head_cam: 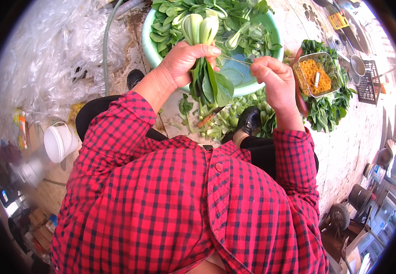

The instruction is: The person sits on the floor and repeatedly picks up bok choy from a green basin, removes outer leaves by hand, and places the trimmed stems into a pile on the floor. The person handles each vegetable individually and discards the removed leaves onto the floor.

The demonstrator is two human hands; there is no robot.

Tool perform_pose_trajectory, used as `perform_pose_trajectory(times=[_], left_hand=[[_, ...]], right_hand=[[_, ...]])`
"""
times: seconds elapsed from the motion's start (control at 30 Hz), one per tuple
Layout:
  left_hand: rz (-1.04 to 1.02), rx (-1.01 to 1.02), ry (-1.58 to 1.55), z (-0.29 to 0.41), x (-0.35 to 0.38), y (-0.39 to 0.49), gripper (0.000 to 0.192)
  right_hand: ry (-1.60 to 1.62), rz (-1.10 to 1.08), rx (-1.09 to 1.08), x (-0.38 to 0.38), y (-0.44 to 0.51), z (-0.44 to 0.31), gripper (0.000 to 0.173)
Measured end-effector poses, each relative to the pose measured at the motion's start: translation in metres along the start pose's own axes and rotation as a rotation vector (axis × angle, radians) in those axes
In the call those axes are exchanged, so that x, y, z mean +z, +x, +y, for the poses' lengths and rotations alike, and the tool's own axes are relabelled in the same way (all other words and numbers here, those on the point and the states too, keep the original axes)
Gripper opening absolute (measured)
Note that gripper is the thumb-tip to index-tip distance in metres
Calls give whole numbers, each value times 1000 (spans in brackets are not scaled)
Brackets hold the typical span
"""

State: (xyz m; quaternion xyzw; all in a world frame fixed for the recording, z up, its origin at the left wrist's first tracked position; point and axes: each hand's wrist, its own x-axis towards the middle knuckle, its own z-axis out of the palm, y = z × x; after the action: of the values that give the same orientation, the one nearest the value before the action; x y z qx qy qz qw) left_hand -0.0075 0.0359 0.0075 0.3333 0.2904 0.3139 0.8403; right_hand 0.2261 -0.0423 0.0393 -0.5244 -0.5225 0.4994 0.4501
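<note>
My left hand (189, 61) is closed round a bunch of bok choy (200, 29), its pale stem ends pointing up and its leaves hanging down. A thin rubber band (235, 60) stretches from the bunch to my right hand (275, 80), which pinches it between the fingers. Both hands are over the near rim of a green plastic tub (249, 89), which holds water and more bok choy (170, 27). On the right, a wire basket (335, 89) of yellow rubber bands (312, 77) rests on leafy greens (328, 113).
A knife with a wooden handle (206, 120) lies among cut leaves (230, 116) between my feet. Clear plastic sheeting (57, 61) and a hose (106, 51) are at the left, with a white bucket (56, 144) below. A black plastic crate (369, 82) stands at far right.
</note>
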Motion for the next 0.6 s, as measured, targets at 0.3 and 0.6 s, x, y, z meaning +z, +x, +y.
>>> perform_pose_trajectory(times=[0.3,0.6], left_hand=[[296,86,-38,-23,-4,0,21],[-107,40,-82,-10,12,-7,23]], right_hand=[[1155,-99,-209,-34,-1,-45,54],[337,88,258,9,-4,-15,33]])
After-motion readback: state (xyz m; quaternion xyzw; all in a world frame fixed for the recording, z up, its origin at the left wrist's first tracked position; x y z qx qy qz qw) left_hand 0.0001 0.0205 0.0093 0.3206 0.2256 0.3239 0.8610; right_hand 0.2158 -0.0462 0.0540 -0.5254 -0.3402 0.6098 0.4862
